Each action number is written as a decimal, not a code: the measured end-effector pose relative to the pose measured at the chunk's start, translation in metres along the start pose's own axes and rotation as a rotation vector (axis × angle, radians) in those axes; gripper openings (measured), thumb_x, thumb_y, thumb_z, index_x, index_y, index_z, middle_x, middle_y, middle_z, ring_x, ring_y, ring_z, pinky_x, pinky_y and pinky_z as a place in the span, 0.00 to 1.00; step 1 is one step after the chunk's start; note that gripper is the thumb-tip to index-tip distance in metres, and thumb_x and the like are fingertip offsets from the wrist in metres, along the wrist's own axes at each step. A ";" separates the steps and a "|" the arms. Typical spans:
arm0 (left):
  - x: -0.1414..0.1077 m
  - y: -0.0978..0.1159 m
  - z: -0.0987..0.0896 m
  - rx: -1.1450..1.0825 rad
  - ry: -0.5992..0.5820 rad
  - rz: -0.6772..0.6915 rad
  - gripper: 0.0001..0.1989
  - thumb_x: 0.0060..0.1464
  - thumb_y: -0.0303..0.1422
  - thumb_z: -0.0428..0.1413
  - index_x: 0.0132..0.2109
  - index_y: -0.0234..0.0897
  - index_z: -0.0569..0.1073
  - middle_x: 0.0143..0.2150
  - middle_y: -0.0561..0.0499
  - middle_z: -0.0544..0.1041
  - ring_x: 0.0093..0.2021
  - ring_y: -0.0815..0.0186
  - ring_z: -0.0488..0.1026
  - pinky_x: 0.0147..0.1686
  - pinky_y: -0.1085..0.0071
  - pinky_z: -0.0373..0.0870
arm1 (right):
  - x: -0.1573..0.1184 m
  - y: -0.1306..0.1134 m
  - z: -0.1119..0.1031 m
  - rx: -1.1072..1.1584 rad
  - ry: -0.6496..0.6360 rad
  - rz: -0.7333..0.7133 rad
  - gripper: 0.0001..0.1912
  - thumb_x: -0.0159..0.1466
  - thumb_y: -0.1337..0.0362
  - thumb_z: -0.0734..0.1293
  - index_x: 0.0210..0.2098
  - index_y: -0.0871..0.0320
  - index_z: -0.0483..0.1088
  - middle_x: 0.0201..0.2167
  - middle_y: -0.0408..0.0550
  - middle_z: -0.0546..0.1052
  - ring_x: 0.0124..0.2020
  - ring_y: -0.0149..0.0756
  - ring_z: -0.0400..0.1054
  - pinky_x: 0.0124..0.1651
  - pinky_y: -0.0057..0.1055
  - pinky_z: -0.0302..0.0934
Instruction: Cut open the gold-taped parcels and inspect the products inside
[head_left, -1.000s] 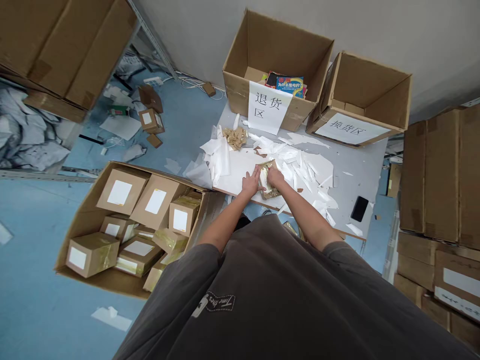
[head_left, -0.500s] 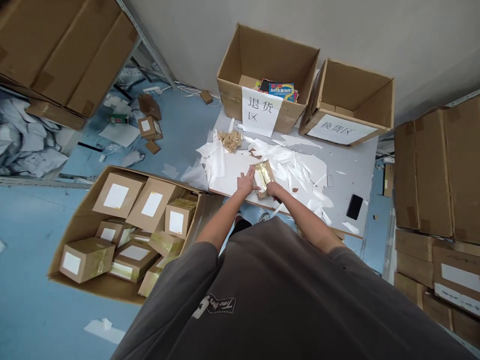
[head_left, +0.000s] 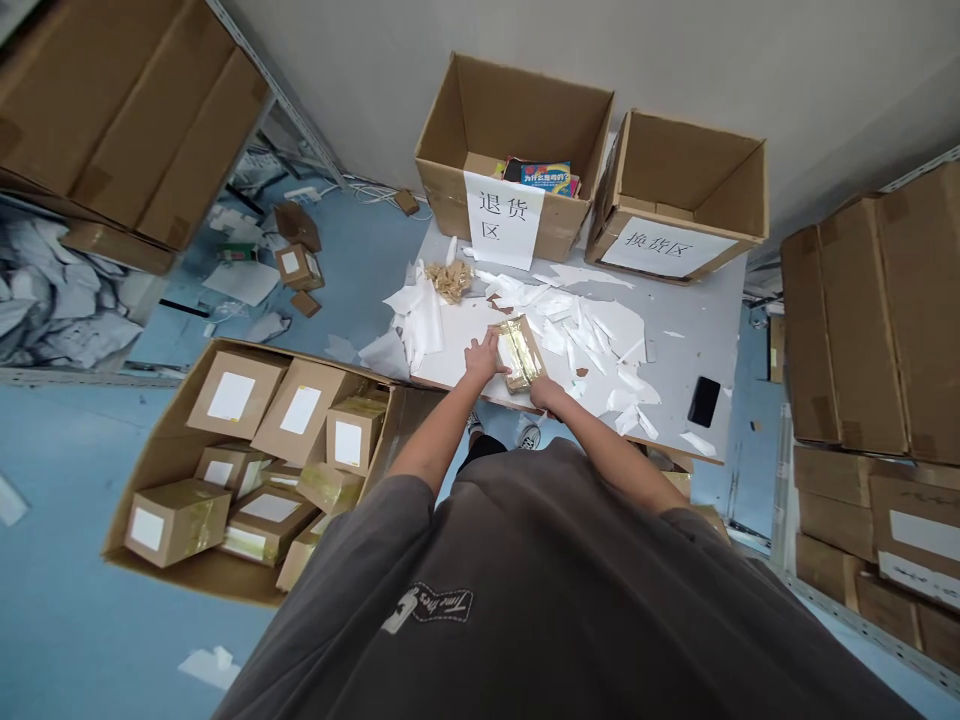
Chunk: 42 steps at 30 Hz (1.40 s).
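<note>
A small cardboard box (head_left: 528,350) with shiny clear tape and a white label lies near the front edge of the table. My left hand (head_left: 484,358) grips its left side, fingertips on the top and thumb along the lower side. At the box's near right corner is my right hand (head_left: 549,396), its fingers closed around a slim dark object that is mostly hidden. Torn white paper scraps (head_left: 577,335) lie just beyond and to the right of the box. Crumpled brown paper (head_left: 450,280) sits farther back on the left.
Two open cartons with paper signs, one holding books (head_left: 547,178), the other the right carton (head_left: 679,190), stand at the table's back. A phone (head_left: 704,401) lies at right. Left of the table, a large carton (head_left: 120,510) holds several taped boxes. Shelves flank both sides.
My right hand has slid slightly towards me along the box's near right corner. My left hand keeps its grip on the box. The whole view has shifted a little.
</note>
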<state>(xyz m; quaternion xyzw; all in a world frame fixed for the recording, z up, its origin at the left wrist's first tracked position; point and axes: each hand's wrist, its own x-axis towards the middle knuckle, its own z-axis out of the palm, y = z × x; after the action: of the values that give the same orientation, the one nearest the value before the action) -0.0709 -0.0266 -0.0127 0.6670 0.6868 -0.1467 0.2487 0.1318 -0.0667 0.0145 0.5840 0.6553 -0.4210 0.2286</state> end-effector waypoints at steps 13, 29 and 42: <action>-0.034 0.032 0.024 0.054 0.125 -0.085 0.53 0.65 0.60 0.59 0.80 0.27 0.54 0.81 0.24 0.53 0.72 0.36 0.64 0.64 0.50 0.71 | 0.017 0.062 -0.001 0.430 0.417 0.204 0.29 0.69 0.41 0.73 0.55 0.57 0.65 0.51 0.61 0.82 0.52 0.53 0.80 0.47 0.37 0.71; -0.026 0.065 0.009 0.235 0.087 0.406 0.26 0.55 0.30 0.68 0.61 0.35 0.78 0.67 0.33 0.73 0.70 0.43 0.66 0.66 0.51 0.66 | 0.056 0.042 -0.024 0.360 0.419 0.121 0.29 0.65 0.55 0.78 0.56 0.54 0.61 0.52 0.60 0.82 0.53 0.54 0.79 0.47 0.35 0.67; -0.029 0.046 0.011 0.134 0.039 0.412 0.38 0.48 0.34 0.76 0.65 0.40 0.74 0.81 0.37 0.60 0.79 0.42 0.59 0.74 0.48 0.63 | 0.005 0.077 0.013 0.488 0.192 -0.155 0.13 0.75 0.53 0.63 0.39 0.53 0.73 0.35 0.49 0.83 0.41 0.47 0.79 0.47 0.36 0.70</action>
<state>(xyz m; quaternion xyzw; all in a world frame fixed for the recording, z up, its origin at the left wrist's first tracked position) -0.0245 -0.0541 -0.0006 0.8111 0.5293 -0.1248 0.2153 0.2016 -0.0771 -0.0181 0.6071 0.5960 -0.5254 -0.0152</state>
